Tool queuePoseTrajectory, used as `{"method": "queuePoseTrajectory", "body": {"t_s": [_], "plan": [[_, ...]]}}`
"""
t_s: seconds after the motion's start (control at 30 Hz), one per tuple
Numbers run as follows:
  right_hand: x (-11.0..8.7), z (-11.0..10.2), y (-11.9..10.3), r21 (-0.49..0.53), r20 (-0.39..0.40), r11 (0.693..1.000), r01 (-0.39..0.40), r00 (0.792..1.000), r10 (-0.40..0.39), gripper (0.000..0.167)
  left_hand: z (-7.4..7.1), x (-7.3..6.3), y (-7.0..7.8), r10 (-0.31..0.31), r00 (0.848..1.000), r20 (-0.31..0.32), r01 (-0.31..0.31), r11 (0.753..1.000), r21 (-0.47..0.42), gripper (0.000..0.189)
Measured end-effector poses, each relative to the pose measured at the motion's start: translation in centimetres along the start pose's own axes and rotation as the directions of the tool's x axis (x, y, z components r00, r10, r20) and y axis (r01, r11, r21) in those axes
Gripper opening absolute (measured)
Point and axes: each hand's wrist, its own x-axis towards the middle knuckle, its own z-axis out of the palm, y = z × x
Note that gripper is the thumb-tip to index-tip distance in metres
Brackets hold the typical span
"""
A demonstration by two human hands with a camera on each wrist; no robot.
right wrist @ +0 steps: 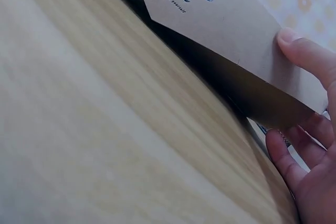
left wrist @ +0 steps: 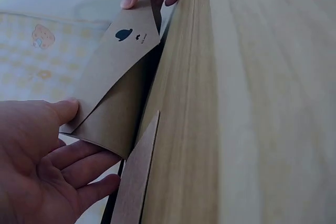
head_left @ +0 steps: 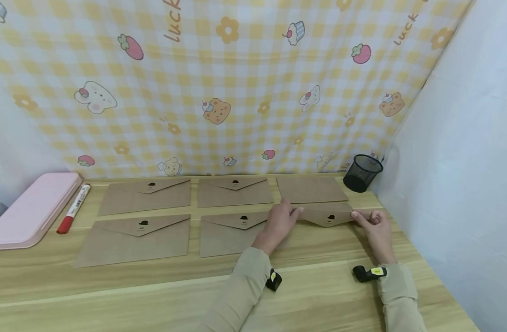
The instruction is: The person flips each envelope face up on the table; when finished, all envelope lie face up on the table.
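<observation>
A brown kraft envelope [head_left: 320, 216] with a pointed flap and a small black hat-and-moustache print is held at both ends. My left hand [head_left: 276, 224] pinches its left end, thumb on top and fingers beneath, as the left wrist view shows. At the other end my right hand [head_left: 377, 233] grips it the same way. In the left wrist view the envelope [left wrist: 107, 72] is tilted and bowed, with its lower edge near the table. Another envelope [head_left: 228, 237], flap upward, lies flat beside and partly behind my left hand. Just beyond the held one lies a plain-faced envelope [head_left: 313, 190].
More flap-up envelopes lie in rows, including one at back left [head_left: 141, 198], one at front left [head_left: 133, 244] and one at back middle [head_left: 232, 196]. A black mesh pen holder [head_left: 362, 174] stands at back right. A red-capped marker [head_left: 73, 210] lies beside a pink case [head_left: 33, 210].
</observation>
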Motion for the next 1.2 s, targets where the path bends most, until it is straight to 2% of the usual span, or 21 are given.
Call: {"method": "queuePoseTrajectory", "body": {"t_s": [0.13,0.37,0.6,0.77,0.93,1.2], "plan": [[-0.04,0.02,-0.17,-0.055,-0.024,0.998,-0.020,1.000,0.019,0.046,-0.13,0.04,-0.26,0.027,1.000,-0.011,-0.027,1.000,0.015,0.039],[0.08,0.16,-0.19,-0.071,-0.020,0.997,-0.010,1.000,0.009,0.044,-0.28,-0.01,-0.43,0.064,0.998,-0.011,-0.064,0.998,0.010,0.044],[0.09,0.14,-0.01,-0.123,-0.018,0.992,0.012,1.000,-0.014,0.043,-0.11,-0.09,-0.55,0.033,0.997,-0.063,-0.034,0.999,-0.015,0.045],[0.10,0.16,0.00,-0.110,-0.023,0.994,0.023,0.999,-0.025,0.043,0.06,-0.23,-0.47,0.029,0.995,-0.097,-0.031,0.999,-0.025,0.041],[0.11,0.15,0.06,-0.123,-0.032,0.992,0.016,0.999,-0.020,0.044,0.15,-0.29,-0.48,0.023,0.995,-0.101,-0.027,0.999,-0.036,0.038],[0.16,0.11,0.24,-0.121,-0.027,0.993,0.014,0.999,-0.018,0.044,0.06,-0.31,-0.55,0.040,0.995,-0.094,-0.040,0.999,0.008,0.037]]}}
